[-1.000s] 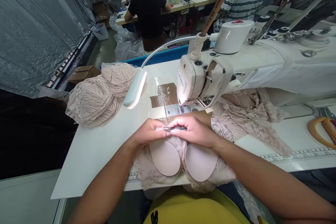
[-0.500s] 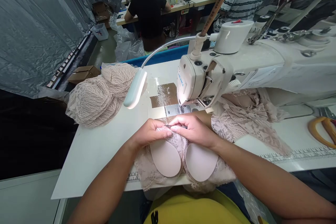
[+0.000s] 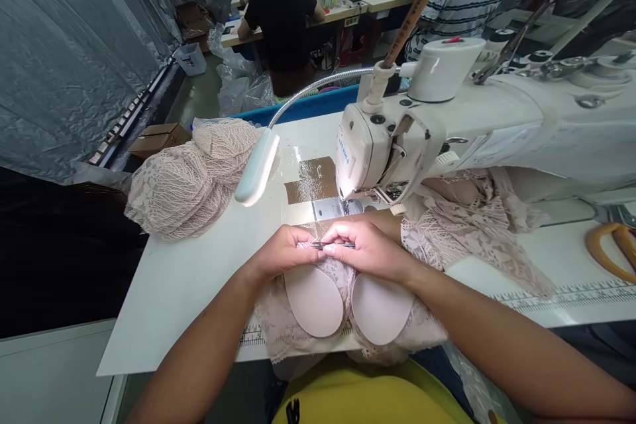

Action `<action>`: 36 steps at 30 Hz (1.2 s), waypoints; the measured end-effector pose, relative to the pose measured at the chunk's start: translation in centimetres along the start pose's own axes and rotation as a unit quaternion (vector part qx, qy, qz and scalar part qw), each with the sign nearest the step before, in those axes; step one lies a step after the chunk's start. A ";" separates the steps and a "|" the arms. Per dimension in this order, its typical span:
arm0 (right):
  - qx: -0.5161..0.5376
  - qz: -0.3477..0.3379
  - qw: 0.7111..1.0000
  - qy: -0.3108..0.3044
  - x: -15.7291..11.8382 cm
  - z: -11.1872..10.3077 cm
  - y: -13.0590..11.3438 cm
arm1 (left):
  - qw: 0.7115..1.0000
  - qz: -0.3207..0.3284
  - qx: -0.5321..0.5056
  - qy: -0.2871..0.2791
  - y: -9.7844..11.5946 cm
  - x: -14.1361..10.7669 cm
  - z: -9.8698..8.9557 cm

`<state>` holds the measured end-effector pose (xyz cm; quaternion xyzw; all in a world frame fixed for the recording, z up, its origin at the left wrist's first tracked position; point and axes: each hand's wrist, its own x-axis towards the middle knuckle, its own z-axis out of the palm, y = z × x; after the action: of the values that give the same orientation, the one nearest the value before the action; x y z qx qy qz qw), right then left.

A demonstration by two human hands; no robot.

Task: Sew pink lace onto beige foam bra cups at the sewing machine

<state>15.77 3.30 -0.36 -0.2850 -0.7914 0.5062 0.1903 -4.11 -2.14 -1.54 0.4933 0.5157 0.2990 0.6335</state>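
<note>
Lace garment, pale pink and floral-patterned (image 3: 275, 324), lies before us at the near edge of the white tabletop (image 3: 199, 305), with two smooth, rounded pale cups (image 3: 314, 303) showing side by side on it. We judge the lace light, limp and easily snagged, apt to stretch or bunch if pulled; the cups look soft yet springy enough to hold their shape. The firm far edge seems the best place to take hold, close to where we work, with the open mesh spared any hard tug. The slim dark metal tool (image 3: 317, 245) looks light, stiff and perhaps a little slick, so its shank suits a thumb-and-finger grip.

Our left hand (image 3: 281, 252) pinches the garment's far edge between thumb and fingers. Our right hand (image 3: 370, 248) grasps the tool, thumb against fingers, its tip just beside the left fingertips; whether it also holds some lace, we cannot tell. The cups lie just below both hands, on our side of them, and the lace spreads outward beneath our wrists. Beyond our fingers, near but apart, stands the white sewing machine (image 3: 362, 146).
</note>
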 end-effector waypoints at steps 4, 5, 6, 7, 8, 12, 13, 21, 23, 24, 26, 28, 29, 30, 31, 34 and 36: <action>-0.011 -0.005 1.000 0.026 0.2 0.6 0.1 | 1.000 0.007 -0.008 -0.011 0.2 0.0 0.1; -0.012 -0.005 0.999 0.033 0.3 0.7 0.2 | 1.000 0.010 -0.011 -0.015 0.2 0.0 0.1; -0.008 -0.005 0.999 0.042 0.3 0.8 0.3 | 1.000 0.011 -0.012 -0.016 0.3 0.0 0.2; 0.002 -0.002 0.999 0.052 0.4 0.9 0.4 | 1.000 0.010 -0.011 -0.016 0.4 0.0 0.3; 0.019 0.002 0.998 0.062 0.4 0.9 0.5 | 1.000 0.009 -0.008 -0.015 0.4 0.0 0.3; 0.099 0.044 0.994 0.027 0.5 1.0 0.7 | 0.999 0.028 0.003 -0.016 0.6 0.0 0.6; 0.105 0.050 0.993 -0.001 0.5 1.0 0.6 | 0.999 0.033 0.004 -0.022 0.7 -0.1 0.4; 0.026 0.078 0.996 -0.039 0.3 0.2 0.3 | 0.994 -0.023 0.093 -0.043 1.7 -2.3 -3.1; 0.034 0.073 0.994 -0.069 0.3 0.2 0.1 | 0.996 -0.006 0.087 0.006 2.0 -2.7 -3.6; 0.042 0.068 0.994 -0.075 0.3 0.2 0.0 | 0.997 0.004 0.078 0.024 2.1 -2.9 -3.6; 0.054 0.058 0.995 -0.066 0.3 0.4 -0.2 | 0.998 0.009 0.057 0.033 2.2 -3.0 -3.4; 0.055 0.050 0.996 -0.046 0.3 0.5 -0.1 | 0.999 -0.007 0.035 0.015 2.2 -2.8 -2.9; 0.051 0.047 0.997 -0.038 0.3 0.6 -0.1 | 0.999 -0.015 0.027 0.009 2.2 -2.7 -2.7; 0.045 0.046 0.997 -0.033 0.3 0.6 0.0 | 0.999 -0.018 0.025 0.009 2.0 -2.5 -2.4; 0.040 0.047 0.998 -0.030 0.3 0.6 0.1 | 0.999 -0.017 0.028 0.016 1.9 -2.3 -2.1; 0.033 0.047 0.998 -0.028 0.2 0.5 0.2 | 0.998 0.001 0.038 0.042 1.3 -1.7 -1.4; 0.040 0.044 0.998 -0.027 0.2 0.4 0.2 | 0.999 0.008 0.027 0.044 1.1 -1.4 -1.1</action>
<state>15.43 3.18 -0.75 -0.2974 -0.7622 0.5530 0.1576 -5.45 -2.67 -0.04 0.5007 0.5473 0.3112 0.5941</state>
